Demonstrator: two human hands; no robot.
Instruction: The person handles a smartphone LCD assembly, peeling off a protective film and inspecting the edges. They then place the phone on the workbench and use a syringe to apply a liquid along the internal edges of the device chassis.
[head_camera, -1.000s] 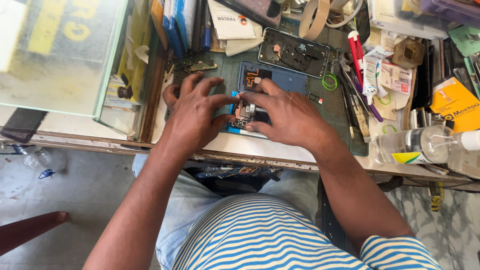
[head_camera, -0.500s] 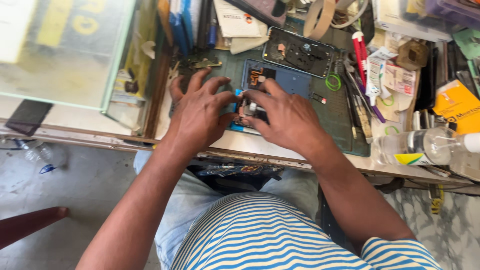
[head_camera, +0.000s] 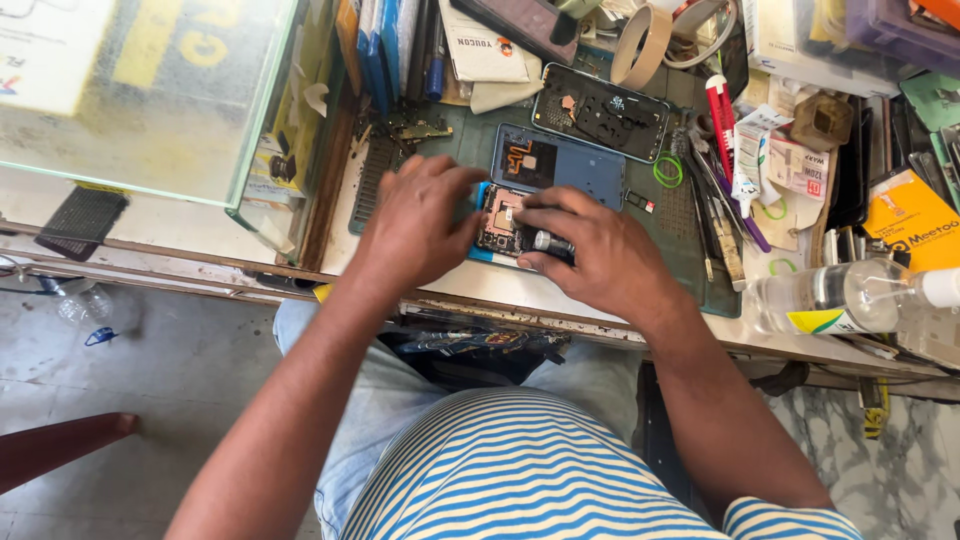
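An opened blue phone (head_camera: 503, 215) lies on a dark green work mat (head_camera: 690, 250), its circuit board exposed between my hands. My left hand (head_camera: 420, 220) rests on the phone's left side and steadies it with the fingertips. My right hand (head_camera: 590, 255) covers the phone's right side, fingers curled around a small dark tool (head_camera: 550, 243) pressed to the board. Just behind the phone lies a blue back cover (head_camera: 560, 162), and behind that a second opened dark phone (head_camera: 600, 112).
A glass display case (head_camera: 150, 90) stands at the left. Tape rolls (head_camera: 645, 40), a red-handled tool (head_camera: 720, 110), tweezers, small packets and a clear bottle (head_camera: 830, 300) crowd the bench's right side. Below, the bench's front edge crosses my lap.
My hands have shifted slightly on the phone, leaving more of the circuit board exposed between them. The view has drifted a little.
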